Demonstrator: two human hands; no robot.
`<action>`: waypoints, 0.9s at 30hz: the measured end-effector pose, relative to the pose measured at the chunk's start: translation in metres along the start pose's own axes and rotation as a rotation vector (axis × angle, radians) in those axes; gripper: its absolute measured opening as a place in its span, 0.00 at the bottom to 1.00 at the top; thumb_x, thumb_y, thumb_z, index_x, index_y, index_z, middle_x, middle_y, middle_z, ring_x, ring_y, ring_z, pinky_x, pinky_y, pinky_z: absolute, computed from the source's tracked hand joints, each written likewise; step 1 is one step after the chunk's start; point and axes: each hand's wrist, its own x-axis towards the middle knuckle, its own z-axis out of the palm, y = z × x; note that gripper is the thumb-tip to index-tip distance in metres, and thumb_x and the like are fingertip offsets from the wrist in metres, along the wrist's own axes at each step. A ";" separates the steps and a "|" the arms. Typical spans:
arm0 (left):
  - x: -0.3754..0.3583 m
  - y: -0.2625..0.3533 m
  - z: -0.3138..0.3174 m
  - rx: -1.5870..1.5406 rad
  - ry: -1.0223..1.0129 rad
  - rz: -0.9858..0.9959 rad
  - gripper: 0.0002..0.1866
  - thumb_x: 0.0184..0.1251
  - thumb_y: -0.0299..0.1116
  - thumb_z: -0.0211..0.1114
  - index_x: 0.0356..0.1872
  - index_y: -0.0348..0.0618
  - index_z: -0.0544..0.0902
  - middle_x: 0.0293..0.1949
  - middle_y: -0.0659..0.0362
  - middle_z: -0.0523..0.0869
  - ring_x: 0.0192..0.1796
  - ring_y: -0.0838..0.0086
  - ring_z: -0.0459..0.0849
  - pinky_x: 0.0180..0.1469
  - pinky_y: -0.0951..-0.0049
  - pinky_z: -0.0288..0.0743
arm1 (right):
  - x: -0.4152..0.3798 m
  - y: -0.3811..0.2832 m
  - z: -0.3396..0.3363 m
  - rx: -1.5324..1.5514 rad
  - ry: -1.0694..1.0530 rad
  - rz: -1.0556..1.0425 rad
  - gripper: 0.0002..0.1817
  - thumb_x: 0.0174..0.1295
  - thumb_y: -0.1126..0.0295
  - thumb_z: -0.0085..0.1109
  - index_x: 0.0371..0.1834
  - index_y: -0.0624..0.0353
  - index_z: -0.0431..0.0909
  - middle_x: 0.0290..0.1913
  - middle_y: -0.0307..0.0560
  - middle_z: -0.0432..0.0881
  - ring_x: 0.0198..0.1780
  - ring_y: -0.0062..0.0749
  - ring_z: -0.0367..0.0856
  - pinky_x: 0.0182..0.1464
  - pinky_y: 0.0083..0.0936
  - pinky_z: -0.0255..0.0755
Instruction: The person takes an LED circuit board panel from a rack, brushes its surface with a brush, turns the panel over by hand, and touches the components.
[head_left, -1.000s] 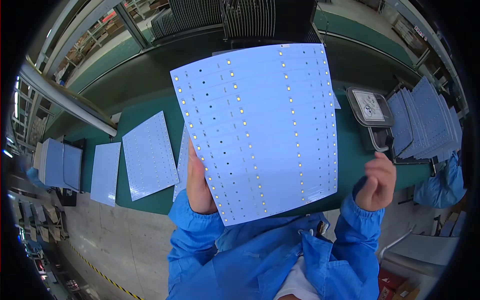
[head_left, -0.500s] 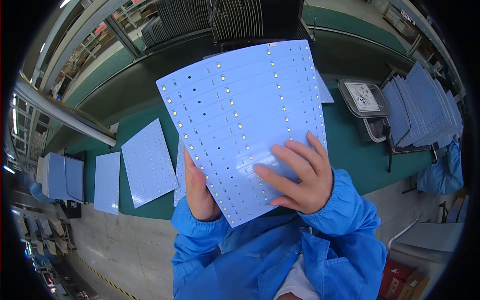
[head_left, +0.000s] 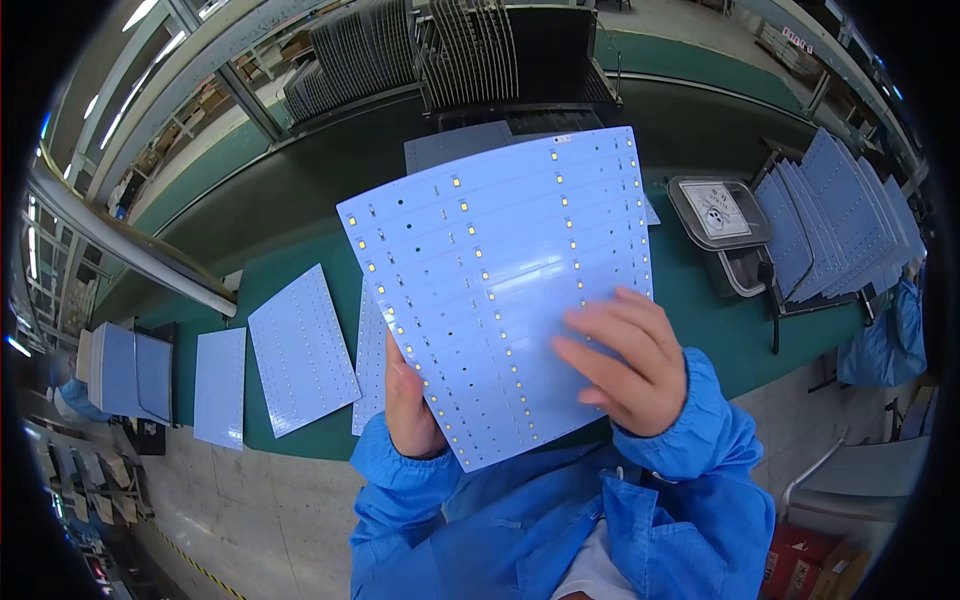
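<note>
A large pale-blue panel (head_left: pixel 500 270) with rows of small yellow components is held up in front of me, tilted. My left hand (head_left: pixel 411 405) grips its lower left edge, the thumb in front and the other fingers hidden behind the panel. Over the lower right part of the panel is my right hand (head_left: pixel 630 365), its fingers spread and a little blurred; whether they touch the surface I cannot tell. Behind the held panel, more of these panels lie on the green table (head_left: pixel 720 350), one (head_left: pixel 305 350) to the left of my left hand.
Upright panels stand in a rack (head_left: pixel 835 225) at the right, beside a lidded metal tin (head_left: pixel 718 212). Another stack of panels (head_left: pixel 130 370) stands at the far left. Black slotted racks (head_left: pixel 465 55) are at the back. A white post (head_left: pixel 130 240) slants in at the left.
The held panel has come lower and slightly right. My right hand has shifted slightly right and down, its fingers now blurred. More of a panel behind the held one shows at the top.
</note>
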 end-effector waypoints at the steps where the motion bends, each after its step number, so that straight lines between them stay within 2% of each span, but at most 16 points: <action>1: -0.001 0.000 0.000 0.002 0.003 0.008 0.38 0.68 0.55 0.46 0.69 0.39 0.47 0.64 0.51 0.62 0.63 0.64 0.66 0.62 0.62 0.62 | 0.010 -0.006 0.002 -0.103 -0.007 0.046 0.18 0.52 0.56 0.61 0.41 0.56 0.81 0.46 0.48 0.79 0.46 0.42 0.76 0.58 0.49 0.64; 3: 0.000 0.000 0.002 -0.017 -0.019 0.028 0.39 0.68 0.55 0.47 0.68 0.38 0.47 0.64 0.51 0.62 0.63 0.64 0.66 0.62 0.63 0.62 | 0.014 -0.008 0.003 -0.208 -0.007 0.086 0.19 0.52 0.54 0.60 0.41 0.56 0.81 0.48 0.48 0.78 0.46 0.42 0.76 0.58 0.49 0.63; 6: 0.001 0.000 0.001 -0.029 -0.018 0.031 0.39 0.67 0.55 0.49 0.68 0.38 0.48 0.64 0.51 0.63 0.63 0.64 0.66 0.62 0.63 0.62 | -0.007 -0.005 0.001 -0.181 -0.056 -0.063 0.18 0.54 0.53 0.58 0.40 0.54 0.81 0.50 0.48 0.79 0.46 0.42 0.76 0.60 0.50 0.60; 8: -0.001 -0.002 -0.004 -0.022 0.003 0.010 0.40 0.66 0.56 0.50 0.68 0.38 0.49 0.64 0.51 0.63 0.63 0.64 0.67 0.62 0.62 0.63 | -0.023 -0.006 -0.004 0.067 0.129 -0.154 0.15 0.56 0.54 0.59 0.35 0.54 0.80 0.43 0.45 0.80 0.42 0.40 0.76 0.57 0.50 0.62; 9: -0.002 -0.001 -0.008 -0.030 -0.005 -0.013 0.39 0.66 0.56 0.49 0.68 0.39 0.49 0.64 0.51 0.63 0.62 0.64 0.67 0.61 0.62 0.63 | -0.026 -0.002 -0.007 0.063 0.134 -0.157 0.15 0.56 0.54 0.59 0.35 0.54 0.80 0.43 0.45 0.80 0.42 0.40 0.76 0.57 0.50 0.62; 11: -0.005 0.000 -0.012 -0.039 -0.017 -0.037 0.39 0.66 0.56 0.49 0.68 0.39 0.49 0.64 0.51 0.63 0.62 0.64 0.67 0.61 0.62 0.64 | -0.032 0.003 -0.013 0.055 0.265 0.033 0.11 0.55 0.60 0.61 0.27 0.55 0.77 0.36 0.41 0.80 0.36 0.37 0.76 0.55 0.49 0.64; 14: -0.005 -0.001 -0.012 -0.036 -0.022 -0.019 0.38 0.67 0.56 0.48 0.68 0.41 0.50 0.63 0.51 0.63 0.62 0.64 0.68 0.60 0.62 0.64 | -0.038 0.006 -0.029 0.065 0.264 0.087 0.10 0.55 0.66 0.61 0.22 0.56 0.73 0.31 0.42 0.77 0.32 0.35 0.75 0.52 0.47 0.65; 15: -0.006 -0.001 -0.013 -0.025 -0.030 -0.029 0.38 0.67 0.56 0.48 0.68 0.41 0.50 0.63 0.52 0.64 0.61 0.64 0.68 0.60 0.62 0.65 | -0.037 0.006 -0.028 0.060 0.261 0.087 0.10 0.55 0.66 0.61 0.22 0.56 0.73 0.31 0.42 0.77 0.32 0.35 0.75 0.52 0.47 0.65; 17: -0.009 -0.003 -0.016 -0.016 -0.039 -0.042 0.37 0.67 0.56 0.47 0.68 0.41 0.50 0.63 0.52 0.64 0.61 0.64 0.68 0.60 0.62 0.65 | -0.036 0.006 -0.023 -0.059 0.425 0.217 0.10 0.57 0.68 0.57 0.21 0.57 0.71 0.31 0.45 0.77 0.31 0.35 0.75 0.53 0.46 0.64; 21: -0.012 -0.006 -0.018 -0.006 -0.028 -0.034 0.36 0.68 0.55 0.46 0.68 0.42 0.50 0.63 0.52 0.64 0.61 0.65 0.68 0.60 0.62 0.65 | -0.044 0.016 -0.029 -0.119 0.481 0.195 0.09 0.58 0.69 0.55 0.21 0.58 0.71 0.31 0.46 0.77 0.31 0.34 0.75 0.53 0.47 0.64; 23: -0.011 -0.007 -0.019 -0.034 -0.043 -0.028 0.35 0.68 0.55 0.46 0.68 0.42 0.50 0.63 0.53 0.64 0.61 0.65 0.68 0.60 0.63 0.65 | -0.047 0.017 -0.038 -0.086 0.388 0.134 0.05 0.56 0.71 0.56 0.26 0.59 0.72 0.30 0.47 0.77 0.30 0.34 0.75 0.53 0.47 0.64; 27: -0.014 -0.012 -0.034 0.002 0.037 -0.036 0.34 0.70 0.54 0.42 0.69 0.46 0.48 0.64 0.55 0.63 0.61 0.65 0.69 0.60 0.62 0.65 | -0.043 0.018 -0.035 -0.133 0.454 0.196 0.03 0.55 0.76 0.57 0.31 0.60 0.72 0.28 0.48 0.78 0.28 0.33 0.74 0.52 0.46 0.65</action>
